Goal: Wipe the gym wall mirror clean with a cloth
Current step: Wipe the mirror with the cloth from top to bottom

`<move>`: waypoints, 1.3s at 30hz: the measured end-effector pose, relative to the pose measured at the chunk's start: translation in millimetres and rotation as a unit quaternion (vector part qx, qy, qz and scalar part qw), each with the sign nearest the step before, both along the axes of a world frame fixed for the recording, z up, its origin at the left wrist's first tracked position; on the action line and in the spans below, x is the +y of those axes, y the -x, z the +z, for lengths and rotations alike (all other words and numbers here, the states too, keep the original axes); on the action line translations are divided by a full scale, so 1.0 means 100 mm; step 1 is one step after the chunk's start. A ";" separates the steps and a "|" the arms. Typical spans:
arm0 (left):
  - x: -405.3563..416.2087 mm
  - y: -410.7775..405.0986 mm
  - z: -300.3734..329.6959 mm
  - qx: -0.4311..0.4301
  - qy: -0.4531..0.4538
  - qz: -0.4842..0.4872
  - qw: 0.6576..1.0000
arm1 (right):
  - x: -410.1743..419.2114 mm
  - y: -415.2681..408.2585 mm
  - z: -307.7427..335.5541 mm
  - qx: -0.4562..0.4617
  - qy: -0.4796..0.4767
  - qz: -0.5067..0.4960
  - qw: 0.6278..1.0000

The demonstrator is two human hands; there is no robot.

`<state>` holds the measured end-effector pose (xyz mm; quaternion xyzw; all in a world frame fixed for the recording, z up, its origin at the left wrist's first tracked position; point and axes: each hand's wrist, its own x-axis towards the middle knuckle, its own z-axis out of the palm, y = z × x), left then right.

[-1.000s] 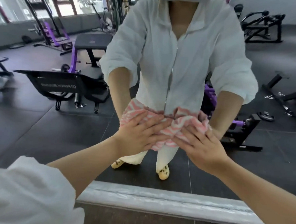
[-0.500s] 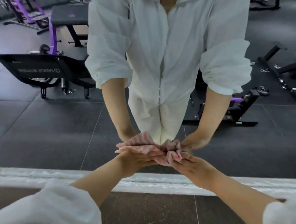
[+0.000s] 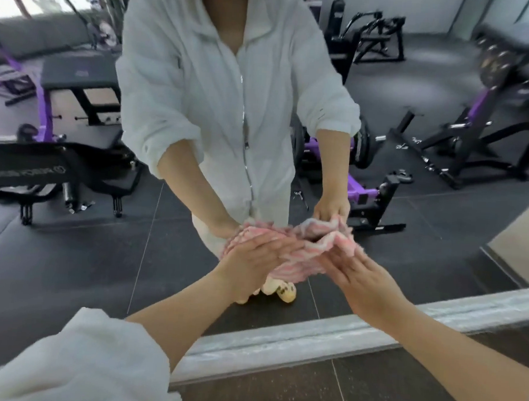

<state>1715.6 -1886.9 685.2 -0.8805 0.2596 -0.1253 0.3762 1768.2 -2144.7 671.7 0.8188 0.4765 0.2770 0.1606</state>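
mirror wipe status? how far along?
Done: cannot tell; no streaks or cleaned patch show on the mirror. In hand: left hand and right hand press the pink striped cloth flat on the glass, low, above the bottom frame. Left: upper glass is out of view.

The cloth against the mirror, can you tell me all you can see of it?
The cloth is soft and fluffy-looking, striped pink and white, bunched into folds rather than spread flat. It lies against the lower part of the mirror, above its pale bottom frame. The left hand and right hand press it with straight fingers. Its reflection merges with it above.
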 end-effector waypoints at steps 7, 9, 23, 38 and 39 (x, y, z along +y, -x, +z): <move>-0.28 -0.32 1.13 -0.213 0.139 -0.136 0.958 | 0.05 -0.21 1.07 -0.060 -0.252 -0.013 0.966; -0.33 -0.41 1.35 -0.242 0.153 -0.163 0.944 | 0.04 -0.32 1.30 -0.090 -0.297 -0.010 0.950; -0.69 -0.65 1.15 -0.262 0.102 -0.114 0.953 | -0.38 -0.90 1.20 -0.132 -0.272 0.152 0.941; -1.04 -0.48 -0.56 0.054 -0.189 0.022 0.980 | -0.95 -0.88 -0.51 -0.060 0.090 0.113 0.988; -1.05 -0.49 -0.68 0.080 -0.225 0.005 0.971 | -0.97 -0.87 -0.63 -0.045 0.137 0.103 0.984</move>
